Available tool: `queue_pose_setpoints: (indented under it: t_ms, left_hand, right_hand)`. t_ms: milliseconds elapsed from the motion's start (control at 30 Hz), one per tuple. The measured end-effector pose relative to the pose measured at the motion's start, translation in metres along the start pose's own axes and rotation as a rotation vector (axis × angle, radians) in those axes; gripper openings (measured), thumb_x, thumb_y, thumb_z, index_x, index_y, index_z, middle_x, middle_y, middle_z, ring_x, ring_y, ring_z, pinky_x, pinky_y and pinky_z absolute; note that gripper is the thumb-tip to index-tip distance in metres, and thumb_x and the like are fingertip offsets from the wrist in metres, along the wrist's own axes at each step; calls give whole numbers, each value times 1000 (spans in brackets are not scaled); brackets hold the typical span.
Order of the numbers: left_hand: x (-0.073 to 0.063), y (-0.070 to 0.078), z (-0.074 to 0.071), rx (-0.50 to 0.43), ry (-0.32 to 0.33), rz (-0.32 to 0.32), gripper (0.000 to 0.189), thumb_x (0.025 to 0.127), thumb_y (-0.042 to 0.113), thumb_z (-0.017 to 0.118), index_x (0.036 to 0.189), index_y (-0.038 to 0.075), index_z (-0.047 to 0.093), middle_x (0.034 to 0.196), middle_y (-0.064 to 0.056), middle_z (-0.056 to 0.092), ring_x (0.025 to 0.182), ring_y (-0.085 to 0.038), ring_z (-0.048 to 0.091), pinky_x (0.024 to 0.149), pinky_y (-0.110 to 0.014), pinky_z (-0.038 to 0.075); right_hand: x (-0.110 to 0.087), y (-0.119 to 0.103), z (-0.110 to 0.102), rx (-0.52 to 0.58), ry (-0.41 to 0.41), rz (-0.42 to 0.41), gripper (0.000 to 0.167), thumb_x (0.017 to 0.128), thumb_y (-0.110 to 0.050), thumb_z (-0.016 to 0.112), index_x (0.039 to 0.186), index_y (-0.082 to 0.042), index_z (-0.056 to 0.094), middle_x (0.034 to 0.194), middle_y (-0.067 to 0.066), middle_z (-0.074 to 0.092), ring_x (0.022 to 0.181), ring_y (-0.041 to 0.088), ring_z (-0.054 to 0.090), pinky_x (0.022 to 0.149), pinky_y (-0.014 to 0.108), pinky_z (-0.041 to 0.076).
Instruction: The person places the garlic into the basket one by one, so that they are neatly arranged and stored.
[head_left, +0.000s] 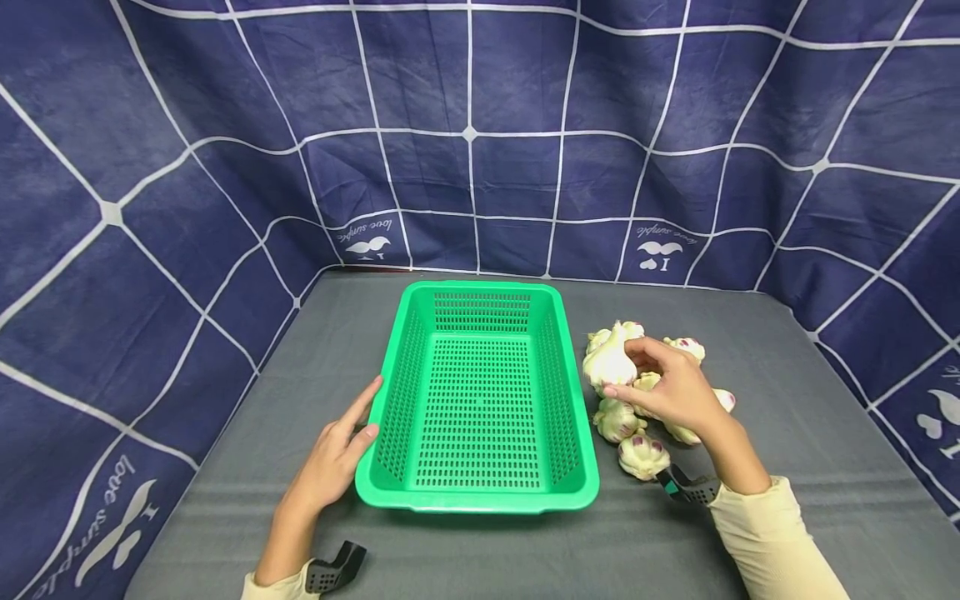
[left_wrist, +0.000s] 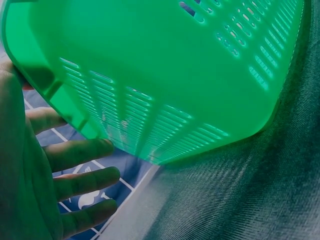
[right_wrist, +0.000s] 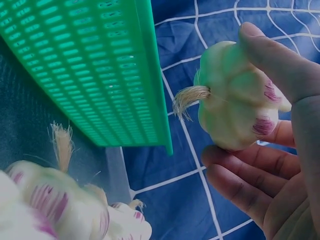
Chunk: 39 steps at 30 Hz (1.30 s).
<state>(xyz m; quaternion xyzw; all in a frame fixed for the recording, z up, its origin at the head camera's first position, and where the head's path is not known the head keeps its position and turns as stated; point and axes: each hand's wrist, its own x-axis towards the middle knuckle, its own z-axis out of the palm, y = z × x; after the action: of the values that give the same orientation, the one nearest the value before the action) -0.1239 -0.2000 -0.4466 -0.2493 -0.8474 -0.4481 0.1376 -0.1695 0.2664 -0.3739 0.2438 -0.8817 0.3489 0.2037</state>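
Observation:
A green perforated plastic basket stands on the grey cloth with nothing inside it. My left hand rests against its left rim, fingers extended; in the left wrist view the fingers spread along the outer wall. My right hand pinches a garlic bulb between thumb and fingers, raised over a pile of bulbs. In the right wrist view this garlic bulb shows purple streaks and dry roots, and hangs beside the basket wall. Loose garlic bulbs lie under and around the right hand.
Grey cloth covers the table. A dark blue curtain with white grid lines rises at the back and on both sides. Black camera mounts sit at the wrists, the right one close to a loose bulb.

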Motion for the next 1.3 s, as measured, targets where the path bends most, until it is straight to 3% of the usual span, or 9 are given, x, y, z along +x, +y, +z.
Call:
queue_pose_setpoints:
  t_ms: [167, 400, 633, 900, 1100, 1300]
  left_hand:
    - [0, 0, -1, 7, -2, -6, 59, 100, 0, 48, 156, 10, 32, 147, -22, 44, 125, -37, 49, 102, -9, 28]
    - [-1, 1, -1, 4, 5, -8, 59, 100, 0, 49, 156, 12, 32, 141, -24, 51, 125, -35, 50, 102, -8, 29]
    - [-1, -1, -1, 5, -2, -24, 59, 101, 2, 48, 156, 14, 32, 144, -22, 48, 126, -36, 49, 103, -9, 28]
    - [-1, -3, 0, 21, -5, -44, 59, 101, 5, 49, 156, 16, 32, 145, -22, 47, 125, -36, 51, 102, -10, 28]
    - [-1, -4, 1, 14, -5, -28, 58, 102, 5, 48, 156, 15, 32, 145, -23, 46, 124, -39, 51, 103, -10, 28]
    - [0, -3, 0, 3, -13, -39, 58, 102, 5, 48, 157, 16, 31, 147, -22, 43, 127, -36, 48, 104, -11, 27]
  right_hand:
    - [8, -4, 2, 10, -23, -2, 48, 62, -10, 93, 102, -1, 67, 89, 3, 67, 78, 7, 62, 73, 15, 50]
    - [18, -6, 5, 39, -42, -28, 45, 64, -9, 92, 101, -1, 67, 86, 0, 65, 75, 8, 62, 71, 20, 52]
    - [27, -10, 10, 56, -57, -50, 44, 65, -12, 92, 100, -3, 67, 86, -3, 64, 74, 9, 62, 71, 16, 50]
    - [44, -22, 19, 64, -89, -90, 45, 67, -15, 91, 104, -4, 68, 86, -2, 67, 75, 10, 66, 70, 33, 57]
    - [49, -27, 27, 121, -168, -81, 44, 72, -15, 89, 108, -3, 67, 89, -2, 68, 78, 10, 65, 74, 37, 57]
    - [55, -31, 28, 121, -187, -78, 44, 73, -18, 89, 108, -4, 67, 87, -4, 67, 78, 10, 64, 74, 36, 57]
